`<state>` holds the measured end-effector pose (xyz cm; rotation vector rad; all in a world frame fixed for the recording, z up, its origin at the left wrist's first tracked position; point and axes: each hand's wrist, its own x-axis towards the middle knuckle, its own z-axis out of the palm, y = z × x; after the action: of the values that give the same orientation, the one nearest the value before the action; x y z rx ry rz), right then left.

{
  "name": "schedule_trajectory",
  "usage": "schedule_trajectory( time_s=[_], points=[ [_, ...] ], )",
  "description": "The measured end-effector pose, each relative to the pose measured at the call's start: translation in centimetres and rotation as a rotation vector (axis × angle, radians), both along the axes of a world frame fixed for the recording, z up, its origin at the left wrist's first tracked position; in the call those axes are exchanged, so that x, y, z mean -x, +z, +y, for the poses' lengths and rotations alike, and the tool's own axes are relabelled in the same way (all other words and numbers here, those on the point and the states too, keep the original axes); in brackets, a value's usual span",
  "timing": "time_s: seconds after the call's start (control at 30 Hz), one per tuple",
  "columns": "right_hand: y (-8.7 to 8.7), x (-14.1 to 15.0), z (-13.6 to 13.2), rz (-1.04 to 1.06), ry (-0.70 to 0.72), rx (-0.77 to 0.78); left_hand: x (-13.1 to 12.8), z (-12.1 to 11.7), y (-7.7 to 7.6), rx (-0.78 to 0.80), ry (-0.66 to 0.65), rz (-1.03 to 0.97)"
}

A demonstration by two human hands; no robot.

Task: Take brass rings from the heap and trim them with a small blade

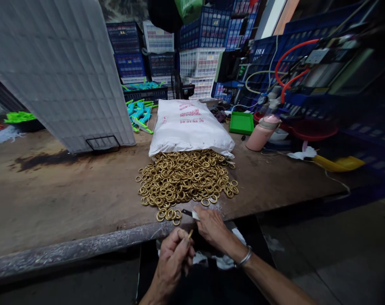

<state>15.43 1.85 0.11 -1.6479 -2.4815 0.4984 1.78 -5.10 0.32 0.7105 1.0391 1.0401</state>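
A heap of gold-coloured rings (186, 176) spreads from the mouth of a white sack (189, 127) lying on the table. My left hand (176, 252) is just off the table's front edge, thumb and fingers pinched on a single ring (190, 234) seen nearly edge-on. To its right and slightly farther forward, my right hand (210, 224) grips a small knife (186, 212). The knife's dark blade points left toward a few loose rings (169, 214) near the edge; a white part shows by my fingers, and the rest of the handle is hidden.
A tall grey-white ribbed panel (93, 84) stands at the left on the wooden table (68, 199). Behind the sack are teal and green plastic parts (140, 113) and stacked crates (200, 61). A green tray (241, 122), pink bottle (263, 133) and yellow scoop (338, 163) sit at right.
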Motion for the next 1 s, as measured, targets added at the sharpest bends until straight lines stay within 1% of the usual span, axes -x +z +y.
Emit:
schedule_trajectory(
  time_s=[0.07, 0.17, 0.27, 0.37, 0.5, 0.63, 0.7, 0.8, 0.87, 1.0],
  points=[
    [0.0, 0.5, 0.4, 0.038, 0.004, -0.033, 0.1, -0.3, 0.0, 0.044, -0.005, -0.079],
    [0.1, 2.0, 0.8, 0.094, 0.031, -0.030, 0.7, -0.3, -0.4, 0.057, 0.012, -0.125],
    [0.2, 3.5, 1.0, 0.040, -0.012, 0.006, 1.2, -0.3, -0.8, 0.064, 0.027, -0.152],
    [0.2, 4.3, 1.2, -0.023, -0.047, 0.024, 1.5, -0.2, -0.6, 0.073, 0.070, -0.244],
    [-0.1, 4.3, 1.7, -0.077, -0.064, -0.019, 1.7, 0.1, -0.3, 0.126, 0.087, -0.379],
    [-0.5, 3.3, 2.3, -0.091, -0.079, -0.069, 1.9, 0.5, -0.3, 0.185, 0.111, -0.459],
    [-0.5, 2.7, 2.4, -0.042, -0.063, -0.088, 1.8, 0.8, -0.3, 0.198, 0.160, -0.446],
    [-0.2, 1.7, 1.7, 0.099, 0.030, -0.120, 1.4, 1.3, -0.1, 0.193, 0.225, -0.357],
    [0.2, 1.4, 0.9, 0.186, 0.090, -0.136, 1.0, 1.6, -0.1, 0.165, 0.226, -0.291],
    [0.9, 1.2, -0.5, 0.298, 0.130, -0.117, 0.4, 1.9, -0.3, 0.064, 0.188, -0.129]
  ],
)
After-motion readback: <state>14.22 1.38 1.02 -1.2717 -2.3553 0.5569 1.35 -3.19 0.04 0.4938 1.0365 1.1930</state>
